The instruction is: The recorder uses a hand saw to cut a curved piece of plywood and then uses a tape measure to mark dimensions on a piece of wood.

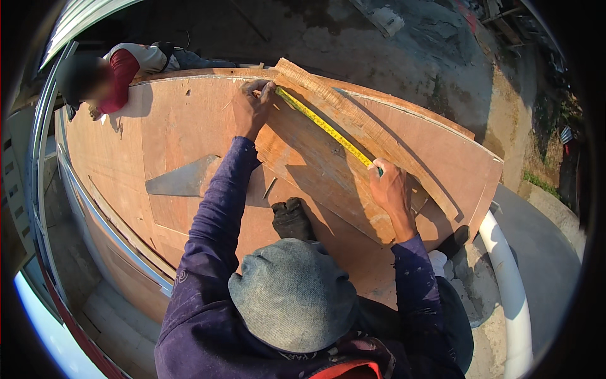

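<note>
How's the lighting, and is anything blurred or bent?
In the head view, hard sunlight throws a crisp shadow beside the strip; the tape looks fairly sharp; the plywood bows along its far edge; corners go black; a co-worker's head is blurred.

The tape (324, 127) is yellow with dark markings, the board (331, 174) orange-brown.

Smooth yellow tape (325, 128) between both grips, scuffed wooden board (328, 174) beneath, rough-sawn wood strip (374, 124) just beyond, matt plywood (170, 136) around, dull metal saw blade (180, 179) (browned in patches) to their left.
</note>
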Tool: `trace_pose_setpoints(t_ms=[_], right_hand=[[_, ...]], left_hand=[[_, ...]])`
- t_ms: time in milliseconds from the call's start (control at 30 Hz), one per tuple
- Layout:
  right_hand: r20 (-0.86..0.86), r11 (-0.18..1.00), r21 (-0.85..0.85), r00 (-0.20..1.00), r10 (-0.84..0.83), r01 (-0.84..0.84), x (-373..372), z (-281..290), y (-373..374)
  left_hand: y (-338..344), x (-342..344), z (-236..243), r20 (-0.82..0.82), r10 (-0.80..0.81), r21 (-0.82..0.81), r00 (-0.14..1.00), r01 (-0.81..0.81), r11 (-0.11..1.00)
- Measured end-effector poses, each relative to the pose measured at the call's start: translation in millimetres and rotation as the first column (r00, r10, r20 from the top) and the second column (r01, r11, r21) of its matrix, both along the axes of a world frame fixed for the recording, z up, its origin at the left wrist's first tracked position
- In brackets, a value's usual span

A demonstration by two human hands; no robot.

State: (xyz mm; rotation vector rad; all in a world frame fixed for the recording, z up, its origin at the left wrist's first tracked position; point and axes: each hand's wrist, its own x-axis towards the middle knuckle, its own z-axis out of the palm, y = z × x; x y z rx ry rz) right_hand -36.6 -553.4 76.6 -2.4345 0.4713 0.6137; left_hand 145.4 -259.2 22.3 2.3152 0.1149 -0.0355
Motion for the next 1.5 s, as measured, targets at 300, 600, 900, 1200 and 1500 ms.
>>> trace_pose_setpoints(t_ms=[300,600,900,1200,1500], right_hand=[[-0.112,0.982,0.125,0.981,0.155,-0.141,7,10,11],[-0.127,0.966,0.197,0.973,0.194,-0.167,5,15,12],[-0.069,0.964,0.223,0.984,0.164,-0.145,3,15,14],[0.022,0.978,0.197,0.998,0.061,-0.064,22,60,-1],[0.013,0.996,0.045,0.997,0.075,-0.075,45,64,-17]], left_hand=[[27,-9,-10,-0.078,0.067,0.074,0.995,-0.061,0.995],[43,-17,-3,-0.206,0.003,0.016,0.979,0.0,1.0],[35,-15,0,-0.113,0.017,0.011,0.993,-0.016,1.0],[-6,15,24,0.118,0.048,-0.132,0.992,-0.032,0.991],[-21,24,20,0.034,0.086,-0.101,0.996,-0.083,0.991]])
